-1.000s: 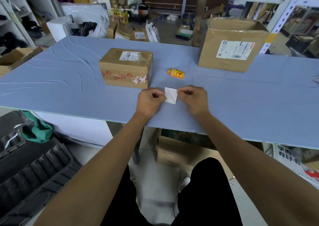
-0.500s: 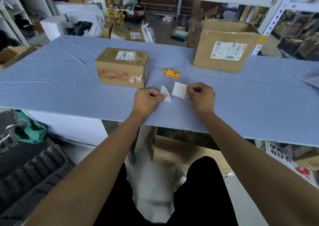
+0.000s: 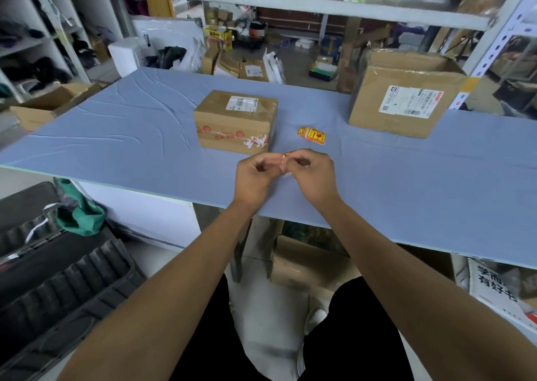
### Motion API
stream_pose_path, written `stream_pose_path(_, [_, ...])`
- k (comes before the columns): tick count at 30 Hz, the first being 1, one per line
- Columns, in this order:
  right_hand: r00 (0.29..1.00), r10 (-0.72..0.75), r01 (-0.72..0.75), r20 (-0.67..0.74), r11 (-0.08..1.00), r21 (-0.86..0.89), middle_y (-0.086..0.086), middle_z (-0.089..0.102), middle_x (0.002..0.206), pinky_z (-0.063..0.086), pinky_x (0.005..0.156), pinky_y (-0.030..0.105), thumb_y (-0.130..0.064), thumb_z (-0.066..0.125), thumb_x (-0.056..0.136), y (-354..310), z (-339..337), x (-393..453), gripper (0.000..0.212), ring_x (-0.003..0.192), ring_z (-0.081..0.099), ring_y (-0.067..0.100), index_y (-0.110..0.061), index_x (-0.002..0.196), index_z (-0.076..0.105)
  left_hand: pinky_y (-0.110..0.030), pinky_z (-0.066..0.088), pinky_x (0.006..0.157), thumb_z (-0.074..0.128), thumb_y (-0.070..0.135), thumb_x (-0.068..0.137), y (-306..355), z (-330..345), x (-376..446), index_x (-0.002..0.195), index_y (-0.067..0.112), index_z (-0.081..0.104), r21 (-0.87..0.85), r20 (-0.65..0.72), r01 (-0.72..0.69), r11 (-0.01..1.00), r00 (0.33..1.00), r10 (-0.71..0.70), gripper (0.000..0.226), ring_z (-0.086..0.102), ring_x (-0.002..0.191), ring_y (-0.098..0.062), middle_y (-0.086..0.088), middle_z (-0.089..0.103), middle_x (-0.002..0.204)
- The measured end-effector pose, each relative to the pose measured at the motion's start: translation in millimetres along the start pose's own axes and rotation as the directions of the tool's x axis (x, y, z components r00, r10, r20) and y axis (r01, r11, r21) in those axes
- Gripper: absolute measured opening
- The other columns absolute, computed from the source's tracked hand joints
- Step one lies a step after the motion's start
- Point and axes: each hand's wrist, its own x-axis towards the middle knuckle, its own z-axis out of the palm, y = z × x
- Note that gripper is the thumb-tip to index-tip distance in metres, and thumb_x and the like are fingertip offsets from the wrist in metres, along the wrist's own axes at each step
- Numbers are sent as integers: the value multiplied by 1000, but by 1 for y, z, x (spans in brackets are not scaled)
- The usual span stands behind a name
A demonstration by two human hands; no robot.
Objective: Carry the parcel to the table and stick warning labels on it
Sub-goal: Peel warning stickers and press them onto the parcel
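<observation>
- Both hands meet mid-frame — left hand (image 3: 255, 174) and right hand (image 3: 312, 171) pinch one label (image 3: 286, 156), likely peeling its backing.
- Parcel (image 3: 235, 120) sits just behind on the bench (image 3: 116, 136), within reach for sticking.

taped brown parcel (image 3: 235, 122) on table, labels (image 3: 312, 134) beside.

Grey metal shelving (image 3: 261, 1) spans the room above a long blue table (image 3: 116, 136); cardboard boxes (image 3: 40, 106) and clutter crowd the pale floor (image 3: 270, 316) behind and beneath
</observation>
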Motion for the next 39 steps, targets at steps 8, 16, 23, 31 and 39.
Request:
stream_pose_path(8, [997, 73, -72, -19, 997, 2, -3, 71, 87, 54, 80, 28, -20, 67, 87, 1, 14, 7, 14, 74, 62, 6, -11, 95, 73, -30, 57, 85, 63, 6, 93, 3, -45, 12, 96, 8, 75, 111, -120, 167, 980, 981, -154, 12, 67, 85, -16, -6, 73, 91])
stream_pose_path(16, [983, 102, -115, 152, 990, 80, 0, 72, 81, 58, 75, 41, -23, 70, 85, -11, 35, 8, 8, 73, 66, 15, -16, 89, 73, -21, 56, 70, 63, 0, 91, 10, -62, 16, 105, -1, 72, 103, -115, 156, 982, 983, -144, 17, 65, 70, -6, -6, 72, 83])
stream_pose_path(23, [994, 51, -54, 98, 998, 38, -1, 70, 76, 57, 75, 42, -19, 67, 87, -12, 34, 13, 13, 70, 64, 11, -9, 88, 75, -28, 52, 78, 69, -1, 86, 16, -63, 21, 102, 3, 73, 152, -113, 142, 978, 986, -125, 17, 63, 76, -18, -13, 71, 83])
stream_pose_path(31, [998, -38, 43, 44, 992, -123, 6, 69, 68, 44, 63, 30, -20, 66, 88, -1, 43, 28, 20, 64, 61, 18, -4, 78, 74, -13, 50, 68, 79, 6, 75, 16, -56, 44, 71, 27, 58, 317, -261, 121, 941, 965, -36, 30, 64, 71, -12, -2, 71, 78])
stream_pose_path(39, [991, -133, 131, 13, 950, -282, 11, 69, 67, 39, 58, 31, -23, 63, 89, 3, 57, 61, 25, 62, 61, 24, -4, 73, 70, -8, 38, 59, 74, 17, 81, 13, -51, 67, 88, 13, 67, 573, -275, 53, 818, 953, 131, 11, 65, 75, -13, 0, 73, 79])
